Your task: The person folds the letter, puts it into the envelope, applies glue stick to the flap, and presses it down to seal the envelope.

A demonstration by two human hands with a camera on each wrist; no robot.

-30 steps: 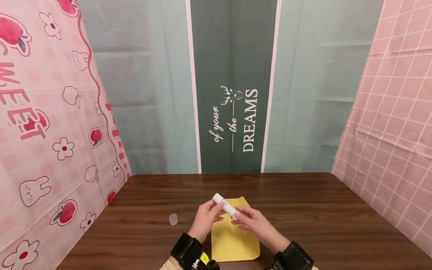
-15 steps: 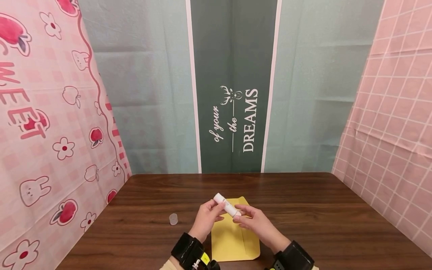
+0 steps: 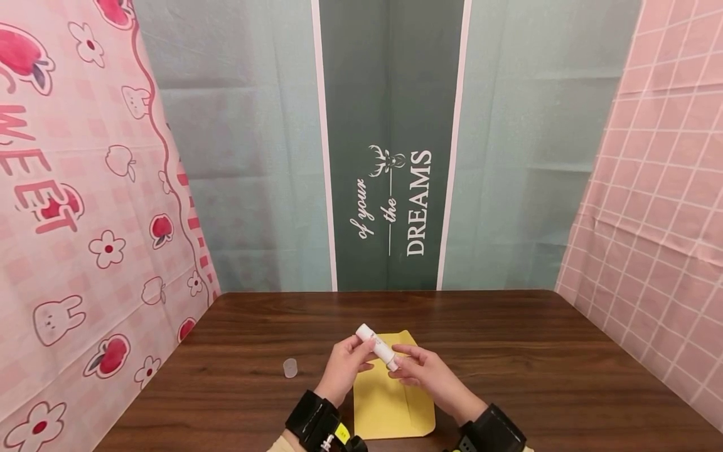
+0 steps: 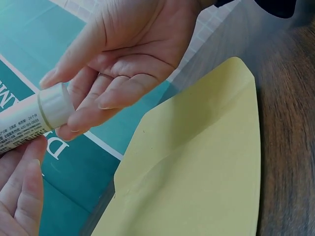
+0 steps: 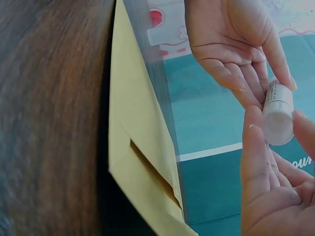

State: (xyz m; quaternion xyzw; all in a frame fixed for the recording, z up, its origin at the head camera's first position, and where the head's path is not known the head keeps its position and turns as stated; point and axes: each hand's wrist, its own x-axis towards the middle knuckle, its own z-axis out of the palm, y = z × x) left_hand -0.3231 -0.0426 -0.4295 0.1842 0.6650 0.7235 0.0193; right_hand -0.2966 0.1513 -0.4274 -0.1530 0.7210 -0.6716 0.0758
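Note:
A white glue stick with small print is held slantwise above a yellow envelope. My left hand grips its body between thumb and fingers. At the lower, near end, my right hand pinches the base with thumb and fingertips. The left wrist view shows the printed side of the glue stick and its plain white base collar at the right fingertips. In the right wrist view the round end of the base faces the camera, and a slit shows in the envelope.
A small translucent cap stands on the dark wooden table, left of my left hand. Behind the table hangs a green curtain; pink patterned cloths flank it on the left and right.
My right thumb and fingers have shifted back and forth around the glue stick's base, and the tube has tilted slightly. The left hand keeps its grip; cap and envelope stay put.

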